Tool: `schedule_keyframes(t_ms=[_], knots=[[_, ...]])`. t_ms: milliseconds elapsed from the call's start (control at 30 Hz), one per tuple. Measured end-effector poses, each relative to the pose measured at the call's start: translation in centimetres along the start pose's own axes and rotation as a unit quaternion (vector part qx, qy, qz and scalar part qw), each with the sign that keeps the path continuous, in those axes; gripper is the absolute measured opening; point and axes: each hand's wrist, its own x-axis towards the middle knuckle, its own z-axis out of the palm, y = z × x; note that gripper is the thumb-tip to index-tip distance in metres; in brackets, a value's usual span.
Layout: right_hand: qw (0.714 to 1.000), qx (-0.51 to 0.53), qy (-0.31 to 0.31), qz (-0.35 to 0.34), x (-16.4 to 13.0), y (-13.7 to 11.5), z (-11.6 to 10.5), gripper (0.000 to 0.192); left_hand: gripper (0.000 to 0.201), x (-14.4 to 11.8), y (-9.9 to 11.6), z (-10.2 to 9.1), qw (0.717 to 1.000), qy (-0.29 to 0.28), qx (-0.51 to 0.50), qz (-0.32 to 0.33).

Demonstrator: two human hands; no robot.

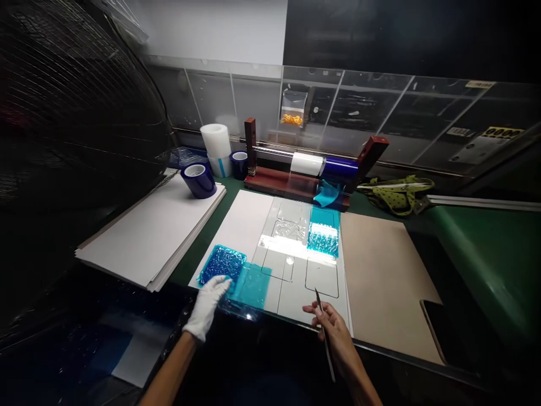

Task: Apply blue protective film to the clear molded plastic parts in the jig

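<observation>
A: What is laid out, from the largest thing down?

B: A green-covered workbench (486,254) is seen, and on it a clear acrylic sheet with cut outlines (296,254). A stack of white boards (147,237) is placed to its left and a tan board (384,270) to its right. A roll of dark blue tape (198,179) is set on the white stack.

A: And the film?

B: A translucent blue film patch (236,276) is stuck at the sheet's near left corner, its long axis run left to right along the near edge. A second blue patch (324,232) is found further back.

A: The hands?

B: The white-gloved left hand (207,304) is laid on the near patch, fingers flattened, nothing gripped. The bare right hand (333,330) is closed around a thin metal pointed tool (323,332), tip aimed away over the sheet. The near patch lies left of that tip; the left hand is nearer.
</observation>
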Motion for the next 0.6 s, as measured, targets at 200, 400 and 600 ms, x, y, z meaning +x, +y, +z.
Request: schedule_keyframes(t_ms=[200, 400, 600], knots=[[0.997, -0.046, 0.054, -0.019, -0.4, 1.1, -0.1, 0.064, 0.032, 6.6, 0.1, -5.7, 0.997, 0.070, -0.027, -0.009], [0.992, -0.105, 0.068, -0.007, -0.1, 1.2, 0.4, 0.077, 0.026, 9.7, -0.9, -5.6, 0.997, 0.073, -0.016, -0.026], [0.988, -0.128, 0.091, -0.005, 1.0, 1.7, -0.9, 0.081, 0.027, 10.5, -1.7, -5.1, 0.996, 0.076, 0.034, -0.030]])
